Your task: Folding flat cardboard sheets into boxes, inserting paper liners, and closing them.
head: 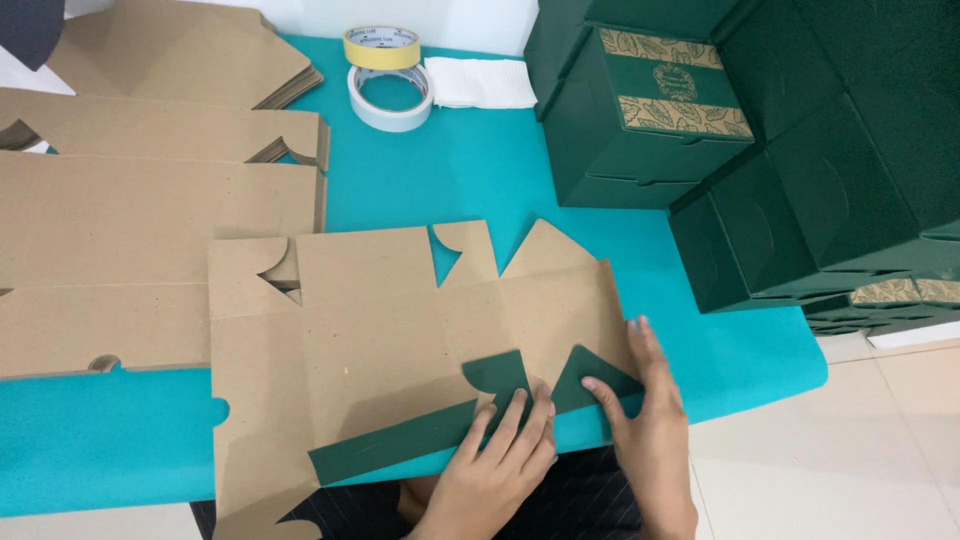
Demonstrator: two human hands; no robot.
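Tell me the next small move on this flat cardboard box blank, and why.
Probably run the left hand leftward along the long green flap to crease it flat. Both hands press the folded-up near edge of the box blank: the left fingers sit at that flap's right end, the right hand holds down the triangular green flap. The strip's left end looks unpressed.

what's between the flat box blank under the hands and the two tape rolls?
Head view: only bare teal mat lies between the flat box blank and the tape rolls; nothing rests on that stretch.
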